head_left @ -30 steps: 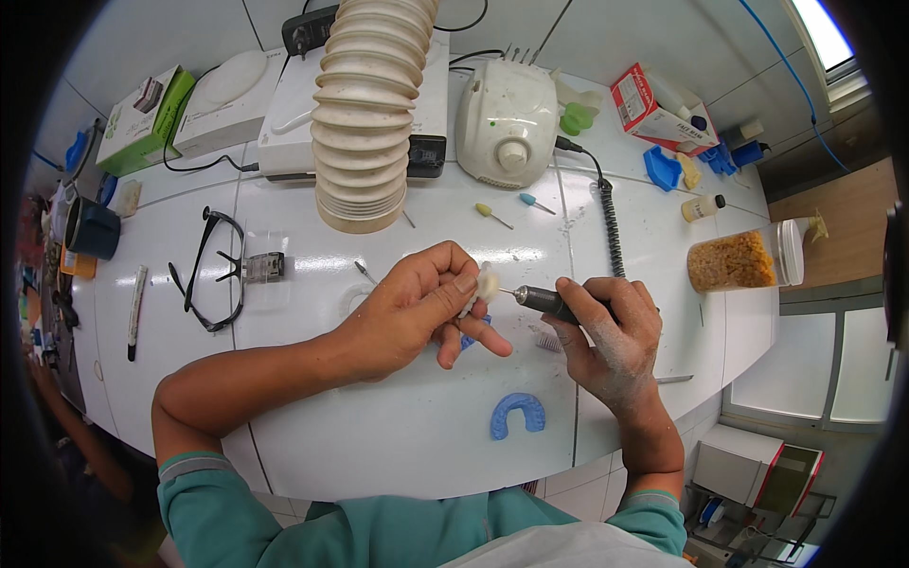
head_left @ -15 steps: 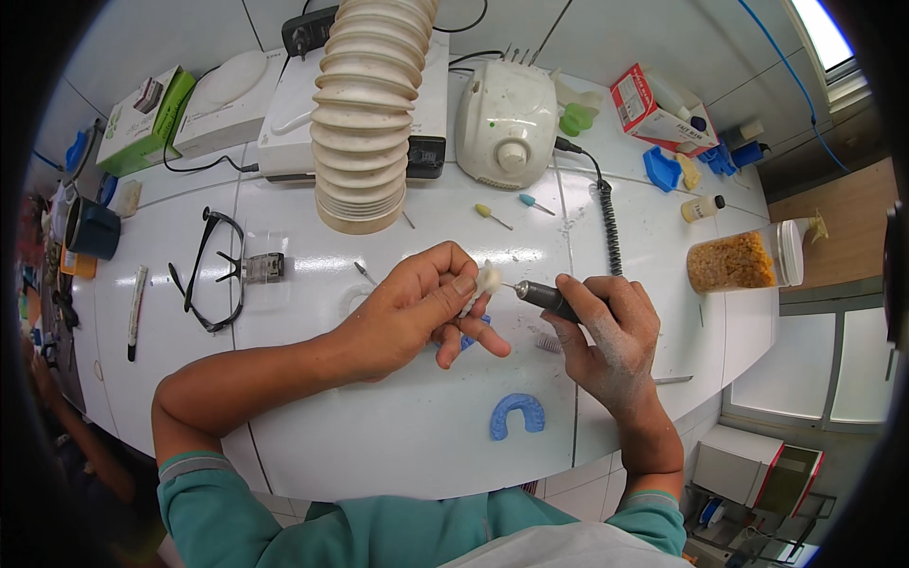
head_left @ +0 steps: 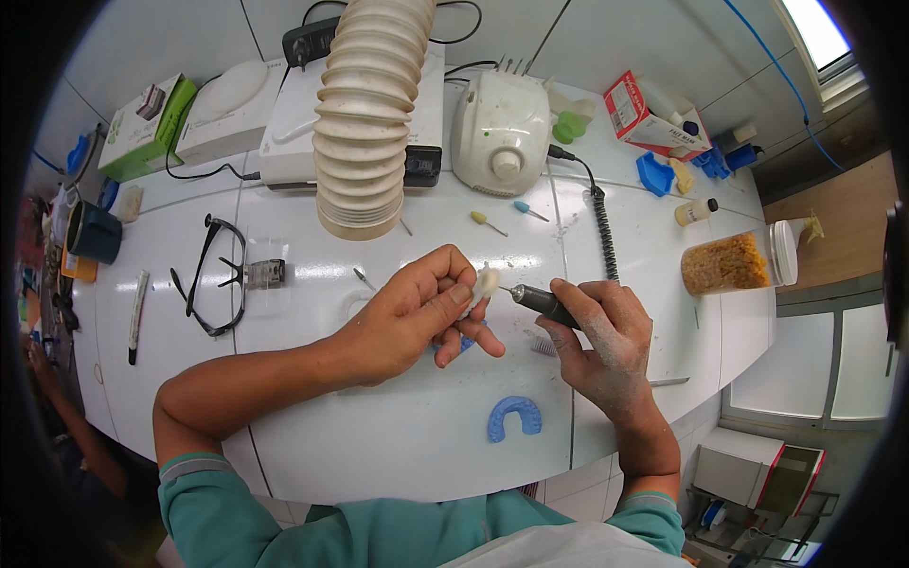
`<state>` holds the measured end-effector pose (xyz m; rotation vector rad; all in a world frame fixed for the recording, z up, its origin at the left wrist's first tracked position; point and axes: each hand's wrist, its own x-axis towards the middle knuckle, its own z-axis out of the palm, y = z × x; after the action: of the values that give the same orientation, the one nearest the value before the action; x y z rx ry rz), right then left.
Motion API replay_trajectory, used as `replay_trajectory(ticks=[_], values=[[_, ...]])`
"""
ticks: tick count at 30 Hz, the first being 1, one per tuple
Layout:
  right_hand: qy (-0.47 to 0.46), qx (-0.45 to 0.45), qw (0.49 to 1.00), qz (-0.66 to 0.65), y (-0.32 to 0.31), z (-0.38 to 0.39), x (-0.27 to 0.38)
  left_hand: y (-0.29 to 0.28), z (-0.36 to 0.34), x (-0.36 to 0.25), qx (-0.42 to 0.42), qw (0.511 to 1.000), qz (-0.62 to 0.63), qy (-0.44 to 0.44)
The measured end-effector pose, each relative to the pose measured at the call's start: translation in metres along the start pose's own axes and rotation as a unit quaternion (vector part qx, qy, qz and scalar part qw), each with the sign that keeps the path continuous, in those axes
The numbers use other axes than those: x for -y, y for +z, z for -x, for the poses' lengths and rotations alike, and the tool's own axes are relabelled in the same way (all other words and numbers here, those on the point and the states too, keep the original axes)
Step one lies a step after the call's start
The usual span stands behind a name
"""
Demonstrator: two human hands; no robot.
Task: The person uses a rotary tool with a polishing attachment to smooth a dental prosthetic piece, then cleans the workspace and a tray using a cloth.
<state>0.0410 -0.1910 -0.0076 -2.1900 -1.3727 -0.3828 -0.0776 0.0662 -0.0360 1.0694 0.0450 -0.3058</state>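
Observation:
My left hand (head_left: 402, 317) pinches a small whitish piece, like a dental part (head_left: 476, 305), between thumb and fingers; its lower fingers stretch out below. Closed around a black rotary handpiece (head_left: 544, 304), my right hand (head_left: 611, 346) has whitish dust on its skin. The thin shank of the handpiece reaches left to a pale round tip (head_left: 489, 281), which meets or nearly meets the whitish piece; exact contact is unclear. Under my left hand lies a blue object (head_left: 466, 343), mostly covered. A blue horseshoe-shaped dental mould (head_left: 516, 418) rests on the table nearer to me.
A ribbed suction hose (head_left: 365, 123) hangs beyond my left hand. The white control unit (head_left: 505, 133) stands at the back, its coiled cord (head_left: 604, 232) running down the right. Two burs (head_left: 489, 223) lie in between. Glasses (head_left: 213, 275) are at left, a jar of amber granules (head_left: 729, 263) at right.
The picture has shifted slightly, with the table items a little to the left. Both hands keep their hold and nearly the same position against each other.

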Motion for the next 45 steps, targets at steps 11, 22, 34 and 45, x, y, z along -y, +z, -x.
replay_trajectory(ticks=[11, 22, 34, 45], values=[[0.025, 0.0, 1.0, 0.006, 0.002, -0.001, -0.004, -0.002, 0.001, 0.0, 0.014, 0.999, -0.035, 0.024], [0.038, -0.021, 0.999, 0.012, -0.009, -0.002, -0.013, 0.011, 0.01, -0.014, -0.061, 0.956, -0.273, 0.087], [0.053, -0.002, 0.997, 0.055, -0.012, 0.0, -0.009, 0.012, 0.01, -0.016, -0.077, 0.935, -0.325, 0.119], [0.001, -0.01, 0.999, 0.045, -0.015, -0.002, -0.008, 0.011, 0.01, -0.016, -0.087, 0.943, -0.31, 0.078]])
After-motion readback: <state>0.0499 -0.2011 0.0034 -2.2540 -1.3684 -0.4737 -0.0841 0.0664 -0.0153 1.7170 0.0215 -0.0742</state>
